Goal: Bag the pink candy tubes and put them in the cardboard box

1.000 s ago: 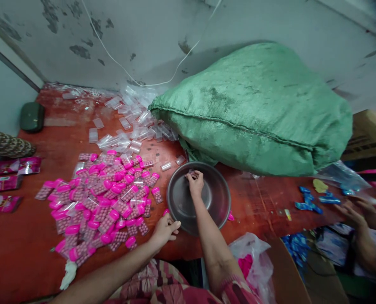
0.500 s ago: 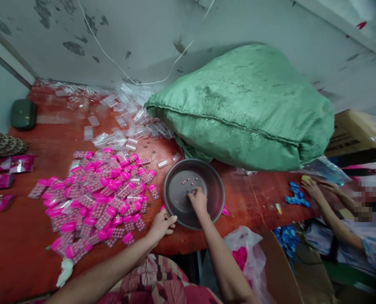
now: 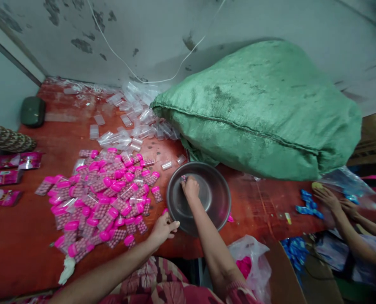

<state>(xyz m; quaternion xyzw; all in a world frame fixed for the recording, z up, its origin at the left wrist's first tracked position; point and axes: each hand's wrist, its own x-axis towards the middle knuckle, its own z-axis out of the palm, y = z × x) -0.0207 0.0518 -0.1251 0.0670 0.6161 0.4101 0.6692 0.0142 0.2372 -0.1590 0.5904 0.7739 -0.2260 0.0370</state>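
Observation:
My right hand (image 3: pixel 190 187) reaches into a round metal bowl (image 3: pixel 217 198), its fingers closed around small pink balls (image 3: pixel 183 177) near the bowl's left inner wall. Whether a clear container is also in those fingers, I cannot tell. At the near left rim, my left hand (image 3: pixel 163 231) grips the bowl, thumb toward the rim and fingers along the outside. A small pink cap (image 3: pixel 165 210) shows by those fingertips. Left of the bowl lies a heap of clear bottles (image 3: pixel 107 198) with bright pink caps, filled with pink balls.
Empty clear containers (image 3: pixel 133 116) lie scattered behind the heap. A large green sack (image 3: pixel 254 114) leans against the wall. Pink packets (image 3: pixel 7 177) lie far left. At right, a co-worker's hands (image 3: pixel 328 198) work near blue wrappers (image 3: pixel 308 204). A plastic bag (image 3: pixel 254 253) hangs below the table edge.
My right hand has moved from the bowl's middle to its left wall. The loose pink balls on the bowl's bottom no longer show there. My left hand stays at the rim; the view has shifted slightly.

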